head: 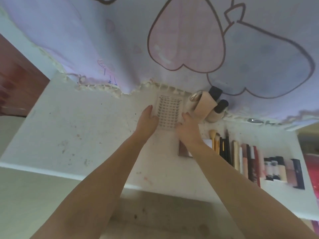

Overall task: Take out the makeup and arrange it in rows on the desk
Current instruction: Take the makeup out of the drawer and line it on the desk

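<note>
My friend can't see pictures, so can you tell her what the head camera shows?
Two bare hands, the left hand and the right hand, rest at either side of a clear tray of false lashes on a white desk. To the right lie brushes and a row of makeup tubes.

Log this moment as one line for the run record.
both hands: left hand, right hand | touching lash tray flat on desk | brushes lined up right
</note>
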Demonstrator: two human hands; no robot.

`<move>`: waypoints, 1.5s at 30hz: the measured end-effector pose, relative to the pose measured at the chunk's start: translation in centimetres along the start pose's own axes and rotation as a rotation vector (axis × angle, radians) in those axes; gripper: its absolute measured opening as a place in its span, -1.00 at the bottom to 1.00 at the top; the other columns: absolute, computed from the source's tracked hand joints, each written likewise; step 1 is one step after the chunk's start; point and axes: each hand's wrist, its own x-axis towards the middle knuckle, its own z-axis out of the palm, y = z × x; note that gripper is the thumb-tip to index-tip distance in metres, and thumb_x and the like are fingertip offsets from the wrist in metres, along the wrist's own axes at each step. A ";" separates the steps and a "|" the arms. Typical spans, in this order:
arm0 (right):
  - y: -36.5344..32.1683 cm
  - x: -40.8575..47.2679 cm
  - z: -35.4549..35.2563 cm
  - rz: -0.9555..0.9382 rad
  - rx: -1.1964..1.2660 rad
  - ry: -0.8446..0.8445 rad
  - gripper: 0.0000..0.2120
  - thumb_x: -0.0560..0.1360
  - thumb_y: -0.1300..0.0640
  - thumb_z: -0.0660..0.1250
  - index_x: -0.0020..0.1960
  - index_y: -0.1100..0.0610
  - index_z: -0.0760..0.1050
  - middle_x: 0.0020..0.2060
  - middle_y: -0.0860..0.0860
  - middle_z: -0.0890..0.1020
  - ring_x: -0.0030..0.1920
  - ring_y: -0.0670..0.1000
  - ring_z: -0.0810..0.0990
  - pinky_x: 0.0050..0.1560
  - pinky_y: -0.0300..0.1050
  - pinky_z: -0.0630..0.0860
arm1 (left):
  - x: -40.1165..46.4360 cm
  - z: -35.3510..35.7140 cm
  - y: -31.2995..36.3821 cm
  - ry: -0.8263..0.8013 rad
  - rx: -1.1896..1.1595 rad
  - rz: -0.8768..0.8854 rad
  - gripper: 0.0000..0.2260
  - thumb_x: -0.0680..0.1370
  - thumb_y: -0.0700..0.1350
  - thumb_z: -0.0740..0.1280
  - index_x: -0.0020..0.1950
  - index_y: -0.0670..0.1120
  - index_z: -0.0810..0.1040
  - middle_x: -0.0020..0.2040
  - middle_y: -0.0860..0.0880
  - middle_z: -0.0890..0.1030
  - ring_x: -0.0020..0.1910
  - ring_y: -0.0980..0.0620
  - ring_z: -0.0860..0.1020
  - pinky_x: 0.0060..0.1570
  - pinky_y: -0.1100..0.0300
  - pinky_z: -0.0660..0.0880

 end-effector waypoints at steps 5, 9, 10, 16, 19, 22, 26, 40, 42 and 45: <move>3.8 -10.0 -4.2 0.038 0.333 -0.192 -0.76 0.60 0.27 0.15 0.14 0.13 0.55 -0.01 -0.04 0.64 0.01 -0.09 0.63 0.12 -0.28 0.52 | -10.2 -2.6 -4.8 0.130 -0.112 0.032 -0.62 0.57 -0.32 0.14 0.36 -0.08 0.41 0.26 -0.02 0.51 0.24 0.05 0.47 0.23 0.23 0.37; 13.8 -19.6 -6.1 0.438 0.447 -0.306 -0.78 0.61 0.24 0.15 0.07 0.21 0.57 -0.17 0.05 0.71 -0.12 0.03 0.70 -0.11 -0.10 0.63 | -20.9 -3.1 -14.6 0.122 -0.308 -0.325 -0.77 0.56 -0.35 0.13 0.07 -0.16 0.54 -0.15 -0.08 0.62 -0.17 0.00 0.59 -0.14 0.20 0.53; 16.9 -22.0 -6.2 0.621 0.521 -0.284 -0.79 0.60 0.25 0.16 0.07 0.27 0.55 -0.20 0.10 0.71 -0.17 0.05 0.70 -0.15 -0.07 0.63 | -23.2 -3.3 -17.3 0.125 -0.369 -0.494 -0.79 0.57 -0.35 0.11 0.00 -0.20 0.52 -0.23 -0.10 0.60 -0.27 -0.01 0.57 -0.22 0.21 0.51; 27.5 -30.9 -5.3 1.220 0.800 0.019 -0.84 0.53 0.26 0.16 -0.05 0.31 0.49 -0.11 0.23 0.59 -0.17 0.20 0.61 -0.21 0.03 0.62 | -30.3 -2.0 -26.4 0.274 -0.671 -1.172 -0.82 0.56 -0.30 0.10 -0.25 -0.18 0.33 -0.22 -0.17 0.42 -0.23 -0.12 0.47 -0.02 0.02 0.45; 26.1 -30.0 -4.0 1.221 0.960 0.230 -0.80 0.54 0.25 0.05 -0.09 0.29 0.43 0.17 0.27 0.44 -0.02 0.32 0.54 0.17 0.17 0.44 | -29.2 -0.1 -24.8 0.297 -0.940 -1.090 -0.84 0.50 -0.35 0.05 -0.21 -0.16 0.32 -0.18 -0.14 0.43 -0.22 -0.11 0.46 -0.10 0.06 0.44; 24.6 -30.3 -2.9 1.178 1.202 0.452 -0.59 0.60 0.12 0.03 0.41 0.24 0.22 0.43 0.19 0.27 0.39 0.27 0.32 0.40 0.17 0.20 | -28.0 1.1 -23.2 0.327 -1.353 -1.062 -0.79 0.32 -0.37 0.01 -0.20 -0.14 0.33 -0.12 -0.14 0.48 -0.13 -0.12 0.47 -0.01 0.12 0.35; 24.3 -31.0 -3.2 1.181 1.583 0.608 -0.48 0.59 -0.08 0.05 0.47 0.14 0.13 0.39 0.20 0.29 0.37 0.28 0.31 0.37 0.24 0.23 | -28.3 0.7 -23.0 0.352 -1.433 -1.042 -0.83 0.35 -0.30 0.05 -0.12 -0.08 0.27 -0.06 -0.12 0.37 0.03 -0.10 0.35 0.25 0.08 0.25; 22.6 -32.5 -6.3 1.150 1.404 0.678 -0.61 0.65 0.03 -0.05 0.39 0.15 0.29 0.36 0.24 0.37 0.35 0.32 0.37 0.35 0.25 0.30 | -30.1 -2.0 -17.8 0.233 -1.552 -0.924 -0.51 0.37 -0.30 0.08 0.28 -0.11 0.42 0.26 -0.21 0.48 0.19 -0.26 0.45 0.15 -0.15 0.39; 22.3 -32.5 -6.6 1.139 1.385 0.670 -0.62 0.65 0.03 -0.05 0.38 0.15 0.30 0.36 0.23 0.37 0.35 0.31 0.36 0.36 0.24 0.29 | -30.2 -2.4 -16.8 0.228 -1.518 -0.923 -0.54 0.36 -0.29 0.09 0.26 -0.17 0.40 0.24 -0.26 0.48 0.19 -0.32 0.45 0.08 -0.19 0.43; 21.8 -32.2 -6.8 1.088 1.382 0.655 -0.62 0.65 0.06 -0.05 0.38 0.18 0.29 0.35 0.25 0.38 0.34 0.33 0.37 0.36 0.23 0.31 | -29.5 -2.7 -15.7 0.269 -1.467 -0.906 -0.69 0.32 -0.30 0.11 0.05 -0.18 0.31 0.12 -0.19 0.43 0.11 -0.16 0.40 0.21 -0.03 0.26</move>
